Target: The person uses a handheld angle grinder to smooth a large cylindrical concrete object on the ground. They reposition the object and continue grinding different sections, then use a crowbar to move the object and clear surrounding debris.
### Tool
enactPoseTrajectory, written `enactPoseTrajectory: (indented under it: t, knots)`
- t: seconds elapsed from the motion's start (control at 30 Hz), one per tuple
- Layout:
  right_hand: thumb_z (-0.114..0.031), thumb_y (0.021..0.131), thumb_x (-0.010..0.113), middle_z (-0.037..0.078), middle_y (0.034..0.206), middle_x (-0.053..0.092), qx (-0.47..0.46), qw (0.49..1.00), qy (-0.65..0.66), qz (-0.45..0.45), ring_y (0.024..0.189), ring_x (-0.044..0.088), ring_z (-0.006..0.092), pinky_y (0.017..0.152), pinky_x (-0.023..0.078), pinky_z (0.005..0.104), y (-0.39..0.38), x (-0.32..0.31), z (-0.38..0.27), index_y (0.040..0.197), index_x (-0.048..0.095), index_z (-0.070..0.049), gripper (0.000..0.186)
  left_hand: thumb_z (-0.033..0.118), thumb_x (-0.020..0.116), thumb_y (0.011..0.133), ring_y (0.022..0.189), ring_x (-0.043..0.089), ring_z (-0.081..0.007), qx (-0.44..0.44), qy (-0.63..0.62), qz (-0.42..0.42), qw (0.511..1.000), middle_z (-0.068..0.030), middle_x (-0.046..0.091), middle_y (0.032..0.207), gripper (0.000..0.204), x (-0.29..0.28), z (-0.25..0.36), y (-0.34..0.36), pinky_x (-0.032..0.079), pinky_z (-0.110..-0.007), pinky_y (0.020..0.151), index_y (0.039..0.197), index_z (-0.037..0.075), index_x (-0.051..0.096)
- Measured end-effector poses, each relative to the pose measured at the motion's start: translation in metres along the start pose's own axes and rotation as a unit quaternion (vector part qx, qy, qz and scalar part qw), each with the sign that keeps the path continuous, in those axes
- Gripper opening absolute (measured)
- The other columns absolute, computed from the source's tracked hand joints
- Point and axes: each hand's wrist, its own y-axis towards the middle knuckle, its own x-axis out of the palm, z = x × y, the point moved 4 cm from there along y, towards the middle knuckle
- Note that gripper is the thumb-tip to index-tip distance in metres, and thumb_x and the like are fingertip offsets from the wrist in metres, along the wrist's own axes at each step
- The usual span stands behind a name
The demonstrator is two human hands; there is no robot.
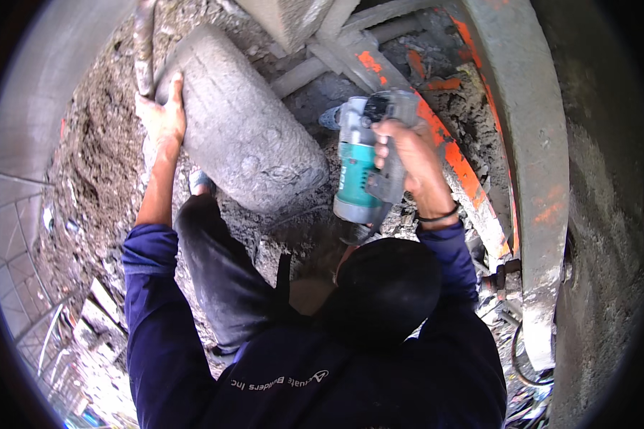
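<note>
My left hand (163, 118) lies against the side of a big rounded grey concrete lump (243, 121). Its thumb is stretched out on the rough surface, while most of the fingers are hidden. A thin dirty metal rod (144, 50) meets that hand from above; I cannot tell whether the fingers touch it. On the other side, my right hand (411, 157) is closed round the handle of a teal and grey power tool (358, 168) that looks like a demolition hammer. It is held to the right of the lump, apart from it, and no bit shows.
Broken, muddy rubble (86, 179) covers the ground at left. Right of the tool runs a grey steel frame (472, 179) with worn orange paint, beside a curved upright plate (537, 143). A concrete wall (601, 236) stands at far right. My bent legs (218, 264) are close below the lump.
</note>
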Motion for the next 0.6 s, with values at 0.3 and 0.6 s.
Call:
enactPoseTrajectory:
  t: [0.3, 0.6]
  knots:
    - [-0.005, 0.084, 0.068, 0.004, 0.066, 0.059, -0.006, 0.993, 0.063, 0.097, 0.051, 0.055, 0.0128, 0.044, 0.046, 0.0320, 0.057, -0.018, 0.044, 0.074, 0.061, -0.001, 0.013, 0.046, 0.088, 0.083, 0.120, 0.061, -0.0331, -0.001, -0.022, -0.002, 1.000, -0.0254, 0.065, 0.126, 0.081, 0.004, -0.001, 0.001, 0.044, -0.044, 0.110, 0.133, -0.009, 0.054]
    - [-0.008, 0.083, 0.069, 0.005, 0.071, 0.060, 0.009, 0.999, -0.049, 0.016, 0.055, 0.057, 0.0145, 0.047, 0.048, 0.0333, 0.121, 0.013, 0.012, 0.078, 0.063, -0.001, 0.010, 0.056, 0.084, 0.084, 0.130, 0.055, -0.0339, -0.009, -0.048, -0.039, 0.998, -0.0273, 0.056, 0.141, 0.097, 0.007, -0.013, 0.004, 0.039, -0.045, 0.115, 0.143, -0.012, 0.048]
